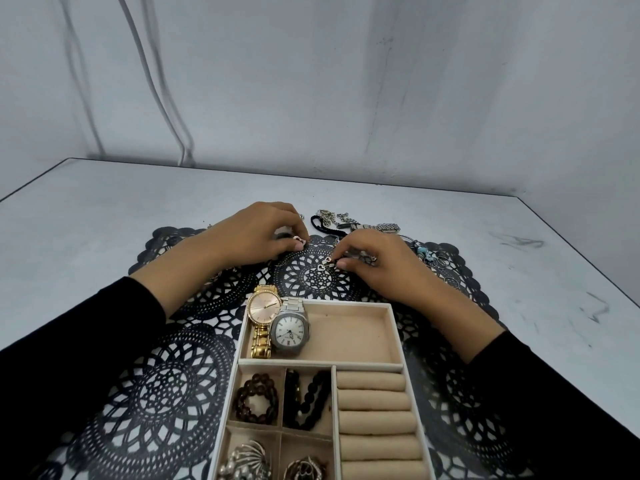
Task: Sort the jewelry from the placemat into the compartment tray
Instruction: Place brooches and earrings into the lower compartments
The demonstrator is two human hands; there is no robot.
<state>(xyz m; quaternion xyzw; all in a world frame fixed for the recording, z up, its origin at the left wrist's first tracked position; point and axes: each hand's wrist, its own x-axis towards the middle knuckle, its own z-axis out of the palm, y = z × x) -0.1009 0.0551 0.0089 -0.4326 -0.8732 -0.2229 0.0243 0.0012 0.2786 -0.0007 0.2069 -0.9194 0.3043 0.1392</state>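
Observation:
A black lace placemat covers the table's middle. On its near part stands a beige compartment tray. Its big far compartment holds a gold watch and a silver watch. Dark bead bracelets fill two small middle cells, and silver pieces lie in the nearest cells. The ring rolls on the right are bare. My left hand pinches a small ring over the mat. My right hand pinches a thin chain with a small heart pendant resting on the mat.
Loose jewelry lies along the mat's far edge: a black cord bracelet, silver chains and a metal watch band. Thin rings and blue beads lie at the far right. The grey table meets a wall behind.

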